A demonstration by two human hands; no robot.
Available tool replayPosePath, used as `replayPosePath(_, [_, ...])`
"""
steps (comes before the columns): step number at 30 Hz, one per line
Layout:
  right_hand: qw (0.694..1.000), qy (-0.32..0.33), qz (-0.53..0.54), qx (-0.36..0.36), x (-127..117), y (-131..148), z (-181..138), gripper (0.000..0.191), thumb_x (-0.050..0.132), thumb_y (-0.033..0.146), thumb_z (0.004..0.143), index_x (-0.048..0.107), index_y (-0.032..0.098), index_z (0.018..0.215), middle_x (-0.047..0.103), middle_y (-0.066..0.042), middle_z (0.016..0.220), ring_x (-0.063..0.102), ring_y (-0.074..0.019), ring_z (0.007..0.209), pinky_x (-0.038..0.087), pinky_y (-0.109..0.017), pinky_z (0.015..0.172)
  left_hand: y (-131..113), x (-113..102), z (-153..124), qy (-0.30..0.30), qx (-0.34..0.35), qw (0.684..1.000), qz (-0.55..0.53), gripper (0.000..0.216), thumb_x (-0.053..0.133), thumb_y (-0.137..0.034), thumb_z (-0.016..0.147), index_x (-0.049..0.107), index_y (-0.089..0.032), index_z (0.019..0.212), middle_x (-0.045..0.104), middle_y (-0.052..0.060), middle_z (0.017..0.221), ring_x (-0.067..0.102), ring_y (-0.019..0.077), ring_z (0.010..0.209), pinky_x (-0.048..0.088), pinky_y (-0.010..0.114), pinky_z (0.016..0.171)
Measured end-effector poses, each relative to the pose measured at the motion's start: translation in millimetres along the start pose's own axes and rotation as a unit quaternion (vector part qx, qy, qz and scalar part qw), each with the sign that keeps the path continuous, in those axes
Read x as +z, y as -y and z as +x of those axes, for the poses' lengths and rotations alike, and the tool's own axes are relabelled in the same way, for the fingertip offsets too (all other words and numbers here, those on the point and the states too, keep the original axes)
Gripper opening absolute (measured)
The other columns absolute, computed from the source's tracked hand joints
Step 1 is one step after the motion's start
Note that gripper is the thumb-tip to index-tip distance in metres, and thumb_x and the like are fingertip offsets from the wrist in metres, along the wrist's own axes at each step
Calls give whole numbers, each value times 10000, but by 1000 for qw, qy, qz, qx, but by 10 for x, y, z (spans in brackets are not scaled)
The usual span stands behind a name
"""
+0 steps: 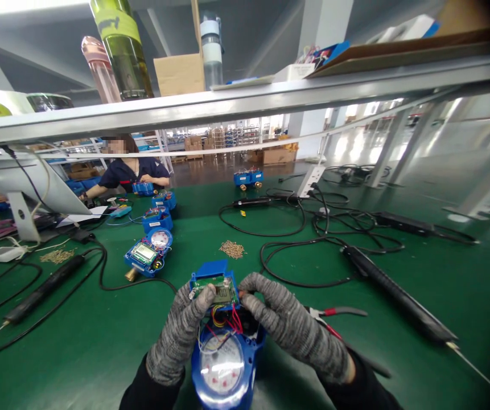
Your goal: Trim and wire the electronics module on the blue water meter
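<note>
The green felt-covered workbench (398, 341) stretches away under both hands, and a grey metal shelf rail (245, 102) crosses high above them, carrying a green glass bottle (122, 45) and a brown cardboard box (179, 74). Far beyond the left hand, a person in a dark blue shirt (131, 171) sits at the bench's far side with their own blue units.

Directly below and between the hands lies the blue plastic water meter (223, 364) with a round white dial, its upper housing open. The left hand (180, 336), in a grey knitted glove, is curled with thumb and fingers pinched on the left edge of a small green circuit board with a display (221, 290), which stands tilted above the open housing. The right hand (287, 327), gloved the same way, grips the board's right edge with its fingertips. Red, yellow and black wires (227, 322) run from the board down into the meter, between the two palms.

To the right of the right hand lies a long black electric screwdriver (398, 296) with its cable looping away. Red-handled pliers (334, 313) lie just beside the right wrist. Ahead of the left hand, slightly leftward, sits a second blue meter with a display (148, 253). Ahead of both hands, a small heap of brass screws (232, 249) rests on the felt.
</note>
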State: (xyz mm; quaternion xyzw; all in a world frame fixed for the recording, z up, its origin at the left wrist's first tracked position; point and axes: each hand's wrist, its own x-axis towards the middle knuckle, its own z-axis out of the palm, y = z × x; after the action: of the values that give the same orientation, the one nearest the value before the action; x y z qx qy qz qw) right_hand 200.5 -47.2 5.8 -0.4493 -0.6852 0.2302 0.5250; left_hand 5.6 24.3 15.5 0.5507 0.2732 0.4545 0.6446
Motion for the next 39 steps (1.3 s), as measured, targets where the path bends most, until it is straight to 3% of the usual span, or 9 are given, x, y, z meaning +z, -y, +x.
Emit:
replayPosePath(9, [998,-52,-22,-26,78,-96,32,162,481,303,1029,623,225,1026,629,-24,986,599,-258,918,458,-384,835,97,-99,13,11,1,999,38,447,822,-546,801,790,-194,1074,736,78,1187,692,278,1141,573,346,1056])
replayPosePath(17, [1000,-25,13,-3,57,-133,53,182,493,327,1021,610,210,944,619,-12,907,600,-242,826,468,-345,734,219,-204,19,14,-11,998,62,463,801,-532,830,778,-170,1118,697,100,1273,597,308,1300,419,416,1227])
replayPosePath(24, [999,-26,18,-7,114,-239,73,230,503,409,1007,602,207,961,606,-51,942,587,-281,870,474,-369,771,202,-261,28,116,-53,991,45,413,683,-510,932,776,-167,1142,690,111,1287,588,320,1317,428,449,1217])
replayPosePath(28, [999,-25,23,-4,158,-277,112,234,539,424,997,602,208,932,589,-38,867,574,-265,782,451,-323,662,278,-389,45,49,37,992,110,284,865,-436,769,816,-232,960,732,57,1204,587,306,1319,381,403,1258])
replayPosePath(32, [999,-22,35,3,157,-281,124,235,539,406,999,615,196,928,622,-49,881,604,-273,795,473,-327,681,304,-366,17,20,13,997,78,355,862,-497,746,808,-207,943,750,88,1138,610,347,1284,421,461,1231])
replayPosePath(35, [999,-24,43,5,167,-253,123,261,528,409,1004,634,184,922,637,-50,898,618,-272,824,492,-329,706,328,-353,-22,-17,59,991,117,338,953,-399,623,820,-237,888,757,81,1108,677,348,1166,474,467,1190])
replayPosePath(39, [998,-53,30,3,235,-244,117,263,499,384,986,651,183,911,649,-40,892,626,-268,828,491,-332,697,475,-414,-62,-31,139,977,161,328,919,-401,679,834,-301,980,740,49,1164,698,345,1126,517,489,1147])
